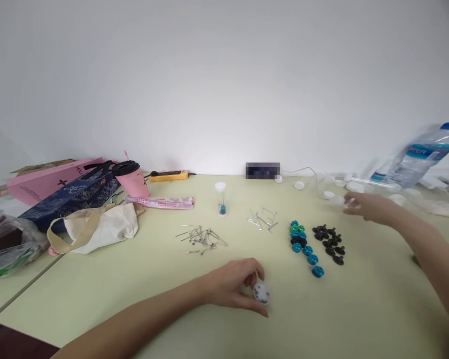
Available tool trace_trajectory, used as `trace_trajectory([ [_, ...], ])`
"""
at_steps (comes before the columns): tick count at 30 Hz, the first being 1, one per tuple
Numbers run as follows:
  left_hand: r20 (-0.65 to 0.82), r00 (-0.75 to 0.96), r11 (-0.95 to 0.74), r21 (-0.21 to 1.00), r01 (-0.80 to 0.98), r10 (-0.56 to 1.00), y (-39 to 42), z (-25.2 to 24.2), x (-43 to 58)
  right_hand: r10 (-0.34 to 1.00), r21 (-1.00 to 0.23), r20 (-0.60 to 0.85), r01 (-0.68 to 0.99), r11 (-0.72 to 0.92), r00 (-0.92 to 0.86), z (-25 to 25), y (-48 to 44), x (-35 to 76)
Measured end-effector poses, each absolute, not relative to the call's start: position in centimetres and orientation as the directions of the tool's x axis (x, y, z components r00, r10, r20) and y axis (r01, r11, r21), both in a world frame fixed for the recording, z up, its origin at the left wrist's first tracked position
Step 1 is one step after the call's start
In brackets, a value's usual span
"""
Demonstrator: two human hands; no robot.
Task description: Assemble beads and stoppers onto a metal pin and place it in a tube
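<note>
Near the front of the table, my left hand [235, 285] curls its thumb and fingers around a small round white container [262, 293] with tiny dark pieces in it. Over at the right, my right hand [368, 207] has its fingertips pinched at a blurred whitish cap [336, 201]. Between the hands lie several blue knobs [308, 251], a few of them green, and a group of black knobs [330, 244] with stems. Silver pins [262, 219] are scattered beyond them. Left of these, a pile of metal rods [202, 238] with small ends lies loose.
A clear tube with a white lid [220, 199] stands upright mid-table, a blue piece inside. White caps [299, 185] and a water bottle [415, 157] are at the back right. A pink cup [132, 179], cloth bag [97, 229] and yellow power strip [170, 175] occupy the left.
</note>
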State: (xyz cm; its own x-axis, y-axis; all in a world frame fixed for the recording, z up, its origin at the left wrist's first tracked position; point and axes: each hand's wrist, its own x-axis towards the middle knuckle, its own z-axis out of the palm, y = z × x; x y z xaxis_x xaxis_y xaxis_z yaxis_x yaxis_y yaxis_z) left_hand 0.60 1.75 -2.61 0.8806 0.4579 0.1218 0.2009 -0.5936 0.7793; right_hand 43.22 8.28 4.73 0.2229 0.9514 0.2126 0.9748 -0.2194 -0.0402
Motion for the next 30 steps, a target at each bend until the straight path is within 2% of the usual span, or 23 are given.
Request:
trace_trajectory([
  [2,0.111,0.852,-0.542,0.812,0.219,0.511,1.8,-2.5,0.5,0.978,0.011,0.203,0.998,-0.060,0.056,6.1,7.8,40.1],
  [4,0.151,0.788,-0.507,0.832,0.225,0.597,1.9,-2.5,0.4,0.958,0.077,0.260,0.991,0.109,-0.125,6.8,6.8,35.9],
  [6,0.213,0.679,-0.485,0.842,0.238,0.703,2.2,-2.5,0.3,0.909,0.171,0.280,0.948,0.270,-0.309,6.5,5.5,31.1],
  [9,0.252,0.493,-0.427,0.859,0.283,0.833,2.9,-2.6,0.1,0.809,0.309,0.234,0.830,0.464,-0.539,4.6,3.5,24.7],
  [12,0.249,0.410,-0.373,0.891,0.258,0.878,3.6,-2.8,-0.1,0.705,0.403,0.197,0.712,0.575,-0.681,2.2,2.0,21.0],
  [15,0.213,0.449,-0.346,0.907,0.240,0.868,4.0,-3.1,0.0,0.651,0.465,0.192,0.652,0.598,-0.734,0.7,1.5,19.8],
  [20,0.134,0.500,-0.329,0.887,0.324,0.856,4.4,-3.0,0.6,0.624,0.517,0.168,0.607,0.604,-0.763,0.2,1.5,19.6],
  [25,0.211,0.516,-0.403,0.867,0.294,0.830,5.1,-2.6,1.7,0.599,0.511,0.144,0.578,0.637,-0.788,0.5,0.8,19.5],
  [30,0.206,0.512,-0.435,0.817,0.379,0.834,5.8,-3.2,2.0,0.671,0.499,0.169,0.649,0.574,-0.722,0.9,-0.9,20.2],
])
